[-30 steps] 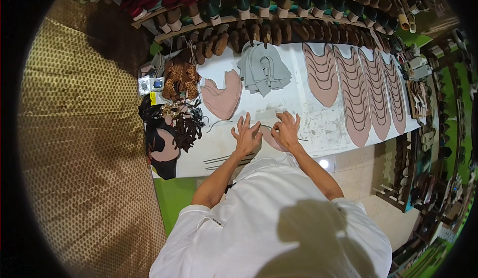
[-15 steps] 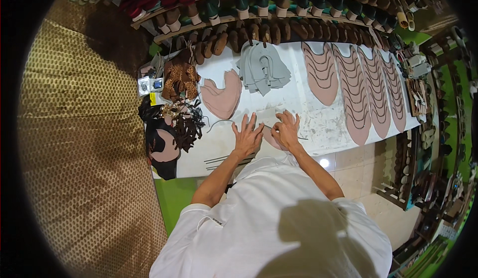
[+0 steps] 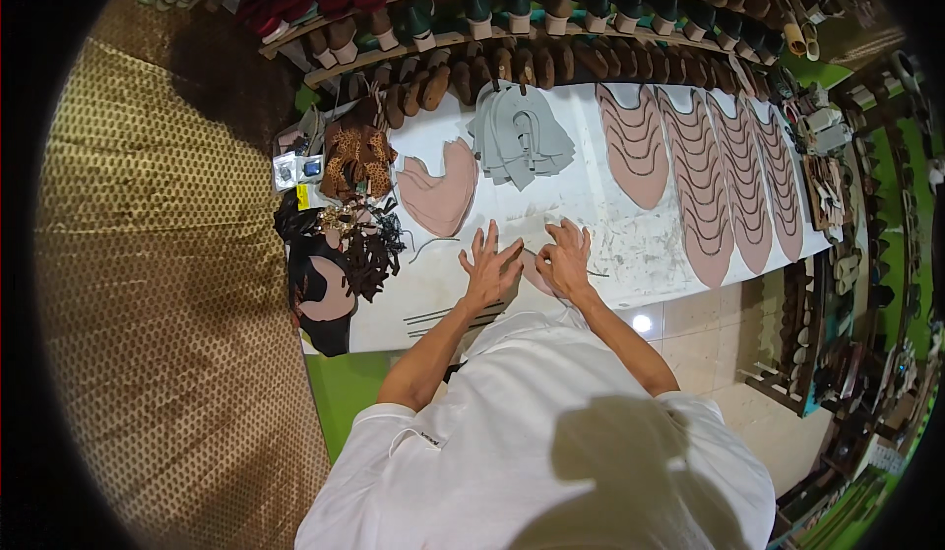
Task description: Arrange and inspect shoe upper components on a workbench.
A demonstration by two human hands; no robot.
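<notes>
Fingers of the L hand are spread & holding nothing visible, thumb pointing R twd. the work. On the R hand, thumb & forefinger curl tog. at the tips, other fingers raised; can't tell if they pinch anything. Btwn. the hands, nr. the front edge of the white table, lies a flat, rounded, dusty-pink piece of sheet material, partly covered by the R hand. A thin dark strip end sticks out R of that hand, flat on the table.

L of the L hand: a thin, curved grey strip, & below it several straight, thin dark strips side by side nr. the L forearm. Farther L: a tangled bunch of dark-brown strips, w/ leopard-print pieces above it & a curved black piece w/ pink inside at the table's corner.

Beyond the hands: a U-shaped dusty-pink piece, then a pile of grey sheets w/ a slim tool on top. Far R: four columns of overlapping pink pieces w/ dark curved edges. At back, rows of brown shoe-shaped forms & dark-green shoe-shaped forms w/ pale ends.
</notes>
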